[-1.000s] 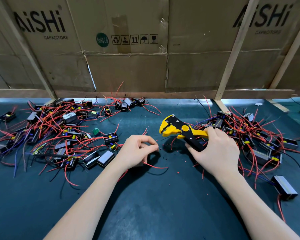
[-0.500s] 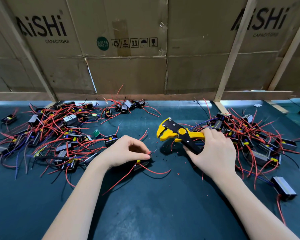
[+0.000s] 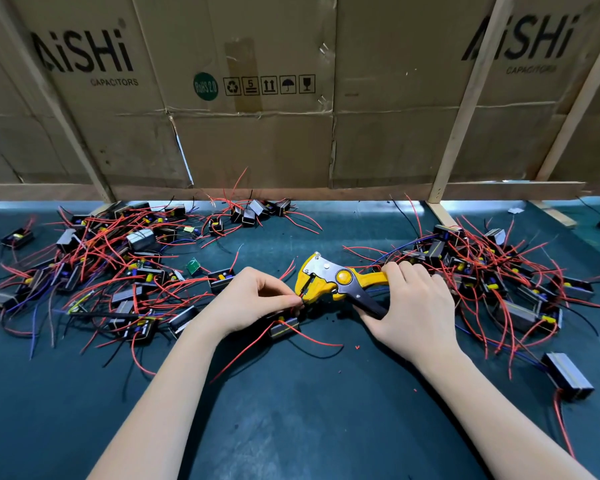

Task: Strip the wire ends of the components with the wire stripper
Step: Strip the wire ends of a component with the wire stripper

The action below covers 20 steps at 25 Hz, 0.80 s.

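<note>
Left hand: the left hand (image 3: pixel 253 303) pinched a thin wire end (image 3: pixel 300 299) at the stripper's mouth.
Right hand: the right hand (image 3: pixel 409 306) gripped the handles of the yellow-and-black metal wire stripper (image 3: pixel 329 280).
Component: a small black boxed component with red leads (image 3: pixel 284 328) lay just under the left hand.
Writing: the brown cardboard wall (image 3: pixel 291 150) beyond both hands read "AiSHi CAPACITORS" and "RoHS 2.0".

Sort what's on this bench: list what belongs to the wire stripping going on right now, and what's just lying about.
In use:
wire stripper, gripped by right hand
wire end pinched by left hand at the stripper's head
component below the left hand

Lying about:
left pile
right pile
green board
cardboard boxes
</note>
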Each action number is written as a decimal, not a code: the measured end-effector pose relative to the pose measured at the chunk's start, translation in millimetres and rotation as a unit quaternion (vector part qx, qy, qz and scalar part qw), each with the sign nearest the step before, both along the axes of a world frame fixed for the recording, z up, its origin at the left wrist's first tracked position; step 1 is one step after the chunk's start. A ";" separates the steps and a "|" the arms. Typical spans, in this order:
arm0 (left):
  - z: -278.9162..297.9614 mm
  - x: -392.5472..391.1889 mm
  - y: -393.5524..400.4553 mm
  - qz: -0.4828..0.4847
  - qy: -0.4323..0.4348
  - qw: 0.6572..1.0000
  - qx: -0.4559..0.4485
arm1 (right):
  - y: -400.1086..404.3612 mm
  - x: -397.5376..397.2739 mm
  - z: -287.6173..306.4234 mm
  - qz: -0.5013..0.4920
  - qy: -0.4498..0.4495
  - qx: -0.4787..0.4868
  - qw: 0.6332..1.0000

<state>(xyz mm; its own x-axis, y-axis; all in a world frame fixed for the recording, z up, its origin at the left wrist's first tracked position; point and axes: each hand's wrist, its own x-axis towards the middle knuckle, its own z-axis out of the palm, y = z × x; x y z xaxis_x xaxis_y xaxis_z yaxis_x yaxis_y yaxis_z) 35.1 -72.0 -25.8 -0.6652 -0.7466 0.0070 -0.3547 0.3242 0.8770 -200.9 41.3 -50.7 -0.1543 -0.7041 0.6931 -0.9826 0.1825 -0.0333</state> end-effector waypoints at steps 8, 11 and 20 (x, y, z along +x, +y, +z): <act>0.1 0.3 -1.2 -0.001 -0.006 1.000 0.014 | -0.4 1.0 1.0 0.001 0.006 0.000 1.000; 1.2 1.7 -1.1 -0.011 -0.014 1.000 0.026 | 0.5 1.1 0.3 0.001 0.014 0.002 1.000; 1.7 0.3 -0.3 -0.007 -0.023 0.999 0.022 | -0.5 -0.3 -0.5 0.003 0.021 -0.013 1.000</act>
<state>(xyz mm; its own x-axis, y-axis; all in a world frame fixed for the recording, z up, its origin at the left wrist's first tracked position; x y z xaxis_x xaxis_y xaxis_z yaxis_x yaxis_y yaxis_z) 35.4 -72.4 -24.1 -0.6737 -0.7368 -0.0567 -0.3906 0.2899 0.8737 -201.1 40.8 -51.1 -0.1196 -0.6874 0.7164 -0.9844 0.1757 0.0042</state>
